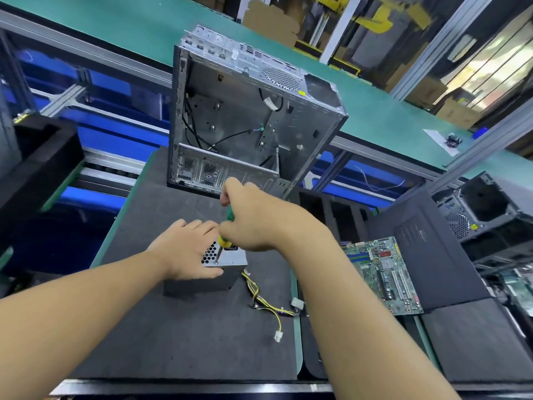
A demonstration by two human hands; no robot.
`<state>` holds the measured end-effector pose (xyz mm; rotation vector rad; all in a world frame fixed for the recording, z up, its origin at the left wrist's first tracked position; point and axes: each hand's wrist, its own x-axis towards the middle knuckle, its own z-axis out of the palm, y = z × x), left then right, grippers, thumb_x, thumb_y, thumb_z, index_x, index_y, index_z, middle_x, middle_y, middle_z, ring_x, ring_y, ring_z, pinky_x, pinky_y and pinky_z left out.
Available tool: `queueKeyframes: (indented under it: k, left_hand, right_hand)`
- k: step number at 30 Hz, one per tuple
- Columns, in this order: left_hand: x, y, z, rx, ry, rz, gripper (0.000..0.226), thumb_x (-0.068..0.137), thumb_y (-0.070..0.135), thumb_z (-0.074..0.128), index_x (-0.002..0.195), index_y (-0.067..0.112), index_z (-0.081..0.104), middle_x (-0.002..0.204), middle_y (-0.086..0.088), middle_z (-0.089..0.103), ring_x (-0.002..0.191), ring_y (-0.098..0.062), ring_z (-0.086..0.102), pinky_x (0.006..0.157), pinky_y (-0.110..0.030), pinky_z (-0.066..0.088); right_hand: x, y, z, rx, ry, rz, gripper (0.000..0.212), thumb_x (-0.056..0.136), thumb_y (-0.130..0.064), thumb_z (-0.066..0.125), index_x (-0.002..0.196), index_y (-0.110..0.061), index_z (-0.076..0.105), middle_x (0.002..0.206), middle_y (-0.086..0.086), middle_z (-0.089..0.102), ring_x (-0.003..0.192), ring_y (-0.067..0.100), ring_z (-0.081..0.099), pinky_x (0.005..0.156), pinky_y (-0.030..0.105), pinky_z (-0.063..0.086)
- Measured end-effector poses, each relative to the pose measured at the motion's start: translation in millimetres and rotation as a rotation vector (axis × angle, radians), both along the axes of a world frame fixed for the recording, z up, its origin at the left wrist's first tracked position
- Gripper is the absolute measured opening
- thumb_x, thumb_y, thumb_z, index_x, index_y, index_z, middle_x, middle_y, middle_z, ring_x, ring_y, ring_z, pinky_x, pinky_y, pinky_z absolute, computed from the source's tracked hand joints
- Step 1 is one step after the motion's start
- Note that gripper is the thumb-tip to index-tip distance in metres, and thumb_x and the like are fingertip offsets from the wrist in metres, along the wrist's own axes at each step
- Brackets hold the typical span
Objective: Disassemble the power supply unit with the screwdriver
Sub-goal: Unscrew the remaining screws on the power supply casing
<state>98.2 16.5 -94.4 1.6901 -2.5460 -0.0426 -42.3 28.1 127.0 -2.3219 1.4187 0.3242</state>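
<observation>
A grey metal power supply unit with a honeycomb vent lies on the dark foam mat. My left hand rests flat on top of it, fingers straight, thumb along its front edge. My right hand grips the green and yellow handle of a screwdriver, held upright. Its shaft points down onto the unit's top near the front corner. A bundle of yellow and black cables with white plugs trails from the unit's right side across the mat.
An opened, emptied computer case stands at the mat's far end. A green motherboard lies to the right on a black panel. Another case sits at far right. A green conveyor belt runs behind.
</observation>
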Motion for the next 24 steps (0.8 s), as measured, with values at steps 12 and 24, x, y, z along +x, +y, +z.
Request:
queueKeyframes:
  k: [12,24]
  left_hand:
    - [-2.7,8.6,5.1,-0.272,0.116,-0.084,0.062,0.067,0.078,0.052,0.102,0.027,0.059,0.094,0.009,0.062,0.076,-0.016,0.059,0.061,-0.028,0.041]
    - [-4.6,12.9,10.9,0.100,0.206,0.047,0.082,0.075,0.078,0.056,0.143,0.038,0.034,0.155,0.017,0.031,0.141,-0.003,0.028,0.116,-0.031,0.018]
  right_hand:
    - [-17.2,-3.7,-2.3,0.020,-0.091,0.024,0.015,0.094,-0.019,0.049,0.105,-0.015,0.041,0.096,0.005,0.050,0.072,0.022,0.053,0.056,0.033,0.037]
    - [-21.0,-9.8,-1.9,0.055,-0.099,0.266,0.035,0.077,-0.013,0.071,0.102,-0.022,0.048,0.092,-0.007,0.046,0.076,0.016,0.051,0.064,0.032,0.045]
